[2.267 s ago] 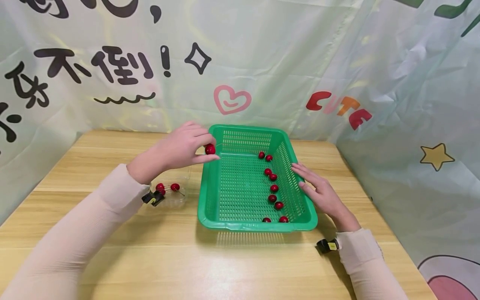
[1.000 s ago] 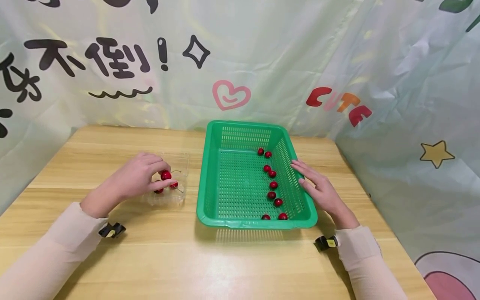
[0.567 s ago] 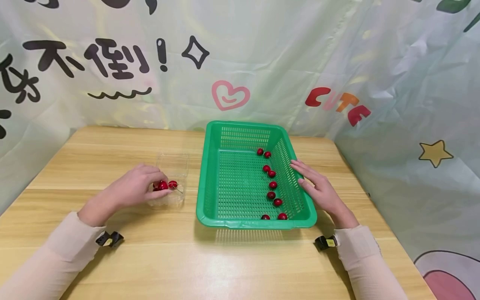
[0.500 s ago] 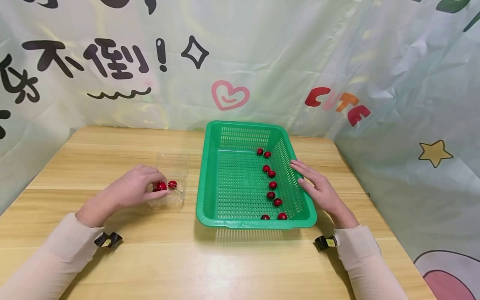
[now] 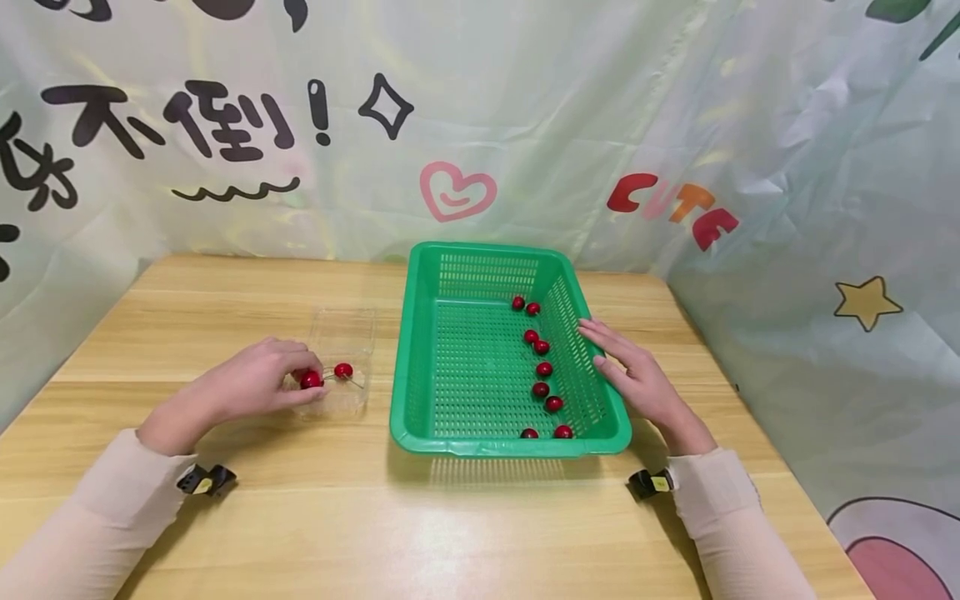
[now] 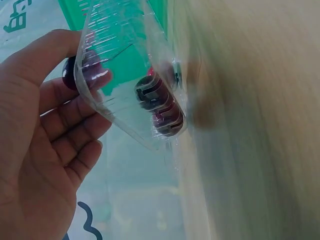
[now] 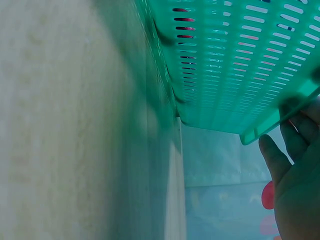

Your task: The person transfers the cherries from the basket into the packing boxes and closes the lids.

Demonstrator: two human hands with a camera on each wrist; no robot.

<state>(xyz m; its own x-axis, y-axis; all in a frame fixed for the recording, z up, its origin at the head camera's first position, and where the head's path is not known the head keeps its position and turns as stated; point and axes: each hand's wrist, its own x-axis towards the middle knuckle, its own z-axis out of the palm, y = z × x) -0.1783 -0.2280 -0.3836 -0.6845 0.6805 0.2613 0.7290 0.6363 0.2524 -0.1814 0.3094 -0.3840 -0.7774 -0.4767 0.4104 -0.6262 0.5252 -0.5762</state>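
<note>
My left hand (image 5: 255, 382) pinches a red cherry (image 5: 311, 380) between thumb and fingers, low over a clear plastic box (image 5: 345, 398) on the table's left side. In the left wrist view the held cherry (image 6: 69, 74) is at the box's upper rim, and dark cherries (image 6: 152, 94) show through the wall. Another stemmed cherry (image 5: 343, 371) lies in the box beside my fingertips. My right hand (image 5: 637, 371) rests with extended fingers on the right rim of a green slotted basket (image 5: 400, 358). Several cherries (image 5: 543, 369) lie along that basket's right side.
The box's transparent lid (image 5: 343, 329) is folded back behind it. Wooden table (image 5: 337, 517) surface extends in front of the basket. A printed cloth backdrop (image 5: 525, 108) stands behind the table and along its right side.
From the basket's left rim, my left hand has moved left and down to the clear box, a cherry in its fingers throughout. My right hand stays at the basket.
</note>
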